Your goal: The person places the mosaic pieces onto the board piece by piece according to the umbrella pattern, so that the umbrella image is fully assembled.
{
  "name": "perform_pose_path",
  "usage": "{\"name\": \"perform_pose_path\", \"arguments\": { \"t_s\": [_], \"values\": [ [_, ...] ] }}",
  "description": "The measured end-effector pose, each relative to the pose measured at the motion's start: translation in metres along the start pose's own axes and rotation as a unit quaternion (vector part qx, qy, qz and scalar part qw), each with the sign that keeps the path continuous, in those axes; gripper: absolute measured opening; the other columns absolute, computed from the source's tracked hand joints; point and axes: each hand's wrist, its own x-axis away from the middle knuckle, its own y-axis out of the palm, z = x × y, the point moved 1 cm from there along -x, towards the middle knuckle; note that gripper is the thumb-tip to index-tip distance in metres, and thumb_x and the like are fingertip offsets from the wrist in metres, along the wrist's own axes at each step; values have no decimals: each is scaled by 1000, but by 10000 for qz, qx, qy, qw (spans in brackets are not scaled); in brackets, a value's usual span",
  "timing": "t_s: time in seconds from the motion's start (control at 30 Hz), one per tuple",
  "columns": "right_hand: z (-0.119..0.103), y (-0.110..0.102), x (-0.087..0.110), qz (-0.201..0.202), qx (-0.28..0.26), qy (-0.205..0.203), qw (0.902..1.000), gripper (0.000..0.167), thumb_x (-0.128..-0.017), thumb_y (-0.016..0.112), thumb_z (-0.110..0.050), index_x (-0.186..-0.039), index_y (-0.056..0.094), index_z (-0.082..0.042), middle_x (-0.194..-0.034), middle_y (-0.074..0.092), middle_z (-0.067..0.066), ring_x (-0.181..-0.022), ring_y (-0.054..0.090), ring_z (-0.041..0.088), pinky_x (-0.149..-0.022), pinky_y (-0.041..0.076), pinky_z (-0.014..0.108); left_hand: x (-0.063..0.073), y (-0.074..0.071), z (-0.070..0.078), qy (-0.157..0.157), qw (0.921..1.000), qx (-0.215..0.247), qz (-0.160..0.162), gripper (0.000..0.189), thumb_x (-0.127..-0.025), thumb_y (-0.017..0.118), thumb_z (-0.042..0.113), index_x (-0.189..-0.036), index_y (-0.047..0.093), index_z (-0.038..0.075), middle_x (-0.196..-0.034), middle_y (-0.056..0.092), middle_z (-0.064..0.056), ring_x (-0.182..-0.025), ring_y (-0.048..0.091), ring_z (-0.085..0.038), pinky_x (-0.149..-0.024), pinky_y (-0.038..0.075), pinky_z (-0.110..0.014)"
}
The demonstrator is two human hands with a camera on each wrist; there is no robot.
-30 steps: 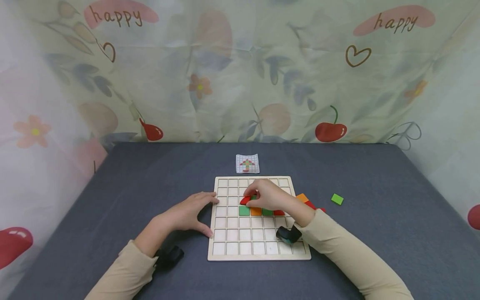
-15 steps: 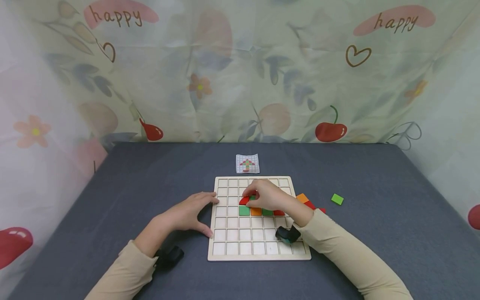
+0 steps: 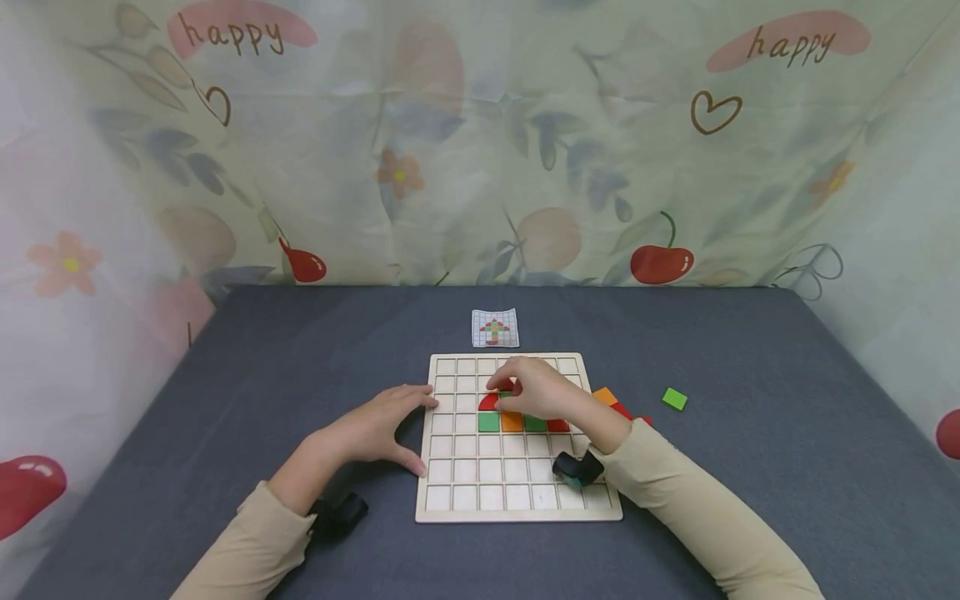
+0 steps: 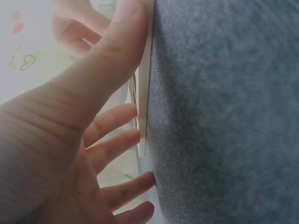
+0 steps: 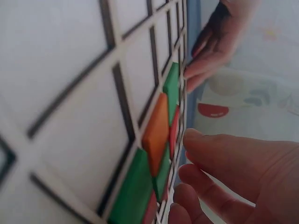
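Note:
A pale wooden grid board lies on the table. My left hand spreads along its left edge, thumb and fingers touching the rim; in the left wrist view the thumb presses against the side. My right hand hovers over the board's upper middle, loosely bent fingers just off a red curved-edge tile lying in a cell. Nothing shows between its thumb and fingertips in the right wrist view. Below that tile runs a row: a green square, an orange square, another green square and a partly hidden red tile.
A small pattern card lies behind the board. Right of the board are an orange tile and red tiles, partly covered by the right forearm. A light green tile lies farther right on the dark table.
The red curved tile, earlier tilted between the right fingertips, has settled into its cell. The right fingers have drawn slightly back from it. The left hand has stayed in place.

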Motion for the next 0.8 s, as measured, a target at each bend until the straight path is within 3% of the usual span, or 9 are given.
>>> {"name": "perform_pose_path", "arguments": {
  "t_s": [0.23, 0.47, 0.8],
  "values": [
    [8, -25, 17, 342, -187, 103, 9992, 25, -84, 67, -12, -108, 68, -6, -100, 67, 8, -76, 57, 15, -67, 49, 24, 1, 1, 0, 13, 10000, 1, 50, 87, -65, 82, 44, -135, 45, 8, -149, 35, -13, -139, 30, -34, -111, 28, -52],
    [38, -45, 38, 588, -110, 686, 9959, 28, -84, 68, -13, -110, 66, -2, -97, 66, 11, -72, 54, 15, -61, 45, 24, 0, 1, 0, -22, 10000, 29, 48, 87, -64, 82, 45, -135, 45, 9, -149, 35, -12, -139, 30, -33, -111, 29, -51],
    [79, -57, 77, 583, -359, 1003, 9926, 26, -81, 71, -14, -102, 66, 1, -88, 66, 10, -67, 55, 13, -61, 46, 25, 0, 0, 0, -52, 10000, 67, 13, 88, -65, 82, 45, -136, 45, 9, -150, 34, -12, -139, 29, -33, -111, 29, -51]
  ]
}}
